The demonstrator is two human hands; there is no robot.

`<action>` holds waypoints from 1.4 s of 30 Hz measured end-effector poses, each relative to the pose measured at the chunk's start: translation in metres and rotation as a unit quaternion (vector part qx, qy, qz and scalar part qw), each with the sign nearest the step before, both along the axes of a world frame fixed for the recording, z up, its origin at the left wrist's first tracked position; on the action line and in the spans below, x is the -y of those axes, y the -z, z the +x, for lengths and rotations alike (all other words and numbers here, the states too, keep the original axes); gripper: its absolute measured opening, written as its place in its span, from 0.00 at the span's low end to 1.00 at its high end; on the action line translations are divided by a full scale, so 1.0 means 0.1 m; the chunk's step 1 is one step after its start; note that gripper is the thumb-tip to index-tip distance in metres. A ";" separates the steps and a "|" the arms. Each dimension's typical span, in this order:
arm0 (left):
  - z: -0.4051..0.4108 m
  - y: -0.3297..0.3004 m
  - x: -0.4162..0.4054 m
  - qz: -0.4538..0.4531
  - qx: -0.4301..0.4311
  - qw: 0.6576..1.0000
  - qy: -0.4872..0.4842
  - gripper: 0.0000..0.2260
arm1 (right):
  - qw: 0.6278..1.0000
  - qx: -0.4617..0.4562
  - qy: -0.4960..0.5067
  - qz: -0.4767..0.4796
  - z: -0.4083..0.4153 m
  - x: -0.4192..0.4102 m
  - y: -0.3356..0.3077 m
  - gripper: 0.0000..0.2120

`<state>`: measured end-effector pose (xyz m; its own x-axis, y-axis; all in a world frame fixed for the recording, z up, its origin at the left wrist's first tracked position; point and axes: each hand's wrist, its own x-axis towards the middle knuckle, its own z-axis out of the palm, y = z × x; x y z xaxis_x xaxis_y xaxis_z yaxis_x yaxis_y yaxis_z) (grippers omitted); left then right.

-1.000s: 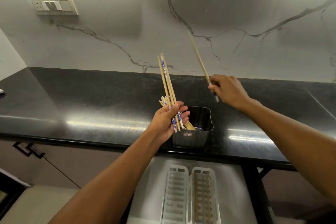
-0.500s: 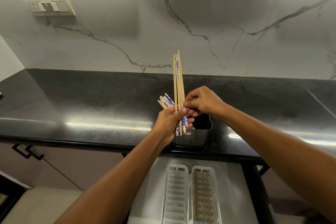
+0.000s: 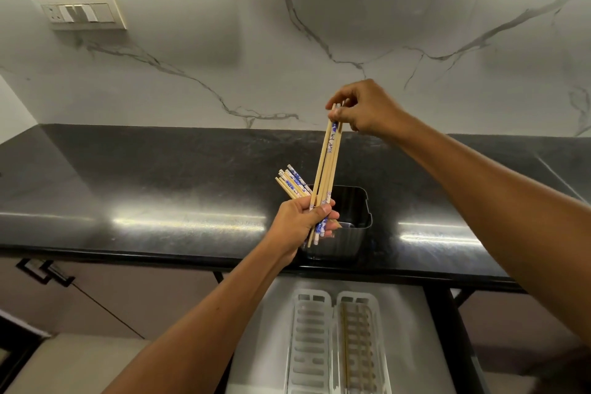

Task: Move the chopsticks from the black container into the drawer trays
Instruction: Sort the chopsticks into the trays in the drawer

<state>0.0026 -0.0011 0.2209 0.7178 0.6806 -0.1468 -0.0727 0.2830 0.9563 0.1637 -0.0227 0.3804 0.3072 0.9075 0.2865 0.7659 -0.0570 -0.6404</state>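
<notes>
My left hand [image 3: 300,221] grips a bundle of wooden chopsticks [image 3: 324,176] with blue-and-white ends, just above the left rim of the black container [image 3: 355,201] on the counter. My right hand [image 3: 367,110] is higher up and pinches the top ends of a few upright chopsticks from that bundle. A second fan of chopsticks [image 3: 292,182] sticks out up-left from my left fist. Below the counter the drawer is open with two white slotted trays [image 3: 311,342]; the right tray [image 3: 359,345] holds a few chopsticks lying lengthwise.
The black counter [image 3: 144,189] runs the full width under a marble wall. A switch plate [image 3: 80,11] is on the wall at upper left. A cabinet handle [image 3: 44,272] sits at lower left.
My right hand brought a single chopstick to the bundle in my left hand, then rose to pinch the top ends of the upright chopsticks. My left hand stayed over the container.
</notes>
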 end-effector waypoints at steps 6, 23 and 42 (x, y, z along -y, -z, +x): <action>-0.06 0.00 -0.02 0.007 0.000 1.000 0.001 0.08 | 0.999 -0.019 -0.028 -0.038 0.05 0.03 -0.02 0.14; -0.08 -0.01 -0.01 0.026 -0.010 0.999 0.022 0.08 | 0.996 -0.080 -0.039 -0.023 0.24 0.14 -0.27 0.02; 0.26 -0.40 -0.07 -0.173 0.186 0.964 -0.075 0.07 | 0.940 -0.238 0.188 0.154 -0.67 0.67 1.30 0.04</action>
